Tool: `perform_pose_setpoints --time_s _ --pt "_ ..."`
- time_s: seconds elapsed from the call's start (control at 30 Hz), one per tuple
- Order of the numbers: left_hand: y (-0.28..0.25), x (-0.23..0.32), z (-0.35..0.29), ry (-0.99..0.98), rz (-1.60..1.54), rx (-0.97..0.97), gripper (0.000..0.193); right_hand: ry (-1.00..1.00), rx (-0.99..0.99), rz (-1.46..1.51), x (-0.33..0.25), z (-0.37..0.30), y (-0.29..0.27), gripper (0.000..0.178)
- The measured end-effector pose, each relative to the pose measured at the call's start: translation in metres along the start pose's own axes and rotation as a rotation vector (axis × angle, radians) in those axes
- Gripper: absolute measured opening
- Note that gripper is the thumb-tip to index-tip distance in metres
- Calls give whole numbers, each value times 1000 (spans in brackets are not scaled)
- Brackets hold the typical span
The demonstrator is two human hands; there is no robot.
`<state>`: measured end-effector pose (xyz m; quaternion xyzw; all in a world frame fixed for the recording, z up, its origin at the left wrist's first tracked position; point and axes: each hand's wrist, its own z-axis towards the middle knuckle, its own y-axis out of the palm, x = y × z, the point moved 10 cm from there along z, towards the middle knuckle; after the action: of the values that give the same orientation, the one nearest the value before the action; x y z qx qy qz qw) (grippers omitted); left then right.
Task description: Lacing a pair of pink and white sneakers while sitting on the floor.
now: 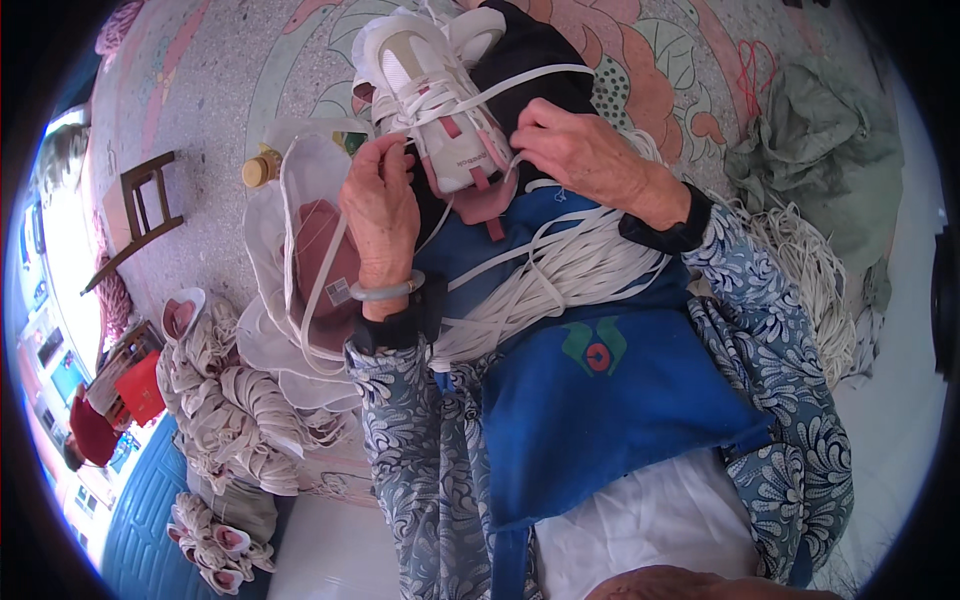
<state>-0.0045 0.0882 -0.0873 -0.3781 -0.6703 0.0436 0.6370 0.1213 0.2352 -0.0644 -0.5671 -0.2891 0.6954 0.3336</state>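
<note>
Head view: left grip (383, 205) and right grip (583, 152) pinch white shoelace (515, 162) beside the pink-and-white sneaker (452, 145) on the lap (520, 212); pink-lined shoe uppers (325, 235) mostly hide a yellow-capped bottle (260, 169), contents unclear.

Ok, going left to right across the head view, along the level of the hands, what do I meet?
Brown wooden frame → yellow cap → left hand → white and pink shoe → right hand → grey-green cloth.
</note>
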Motion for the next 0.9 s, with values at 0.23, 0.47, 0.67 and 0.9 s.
perform_pose_setpoints --time_s 0.23,0.47,0.67,0.9 --pt "0 -20 5 -124 -272 -21 16 -51 -194 -183 -13 5 17 10" --pt "11 -32 10 -102 -625 -31 12 78 41 85 9 32 -11 13" --pt "11 -30 14 -113 -664 -21 12 202 66 135 26 43 -14 14" --pt "-1 -14 20 -62 -245 11 10 168 52 122 27 43 -6 17"
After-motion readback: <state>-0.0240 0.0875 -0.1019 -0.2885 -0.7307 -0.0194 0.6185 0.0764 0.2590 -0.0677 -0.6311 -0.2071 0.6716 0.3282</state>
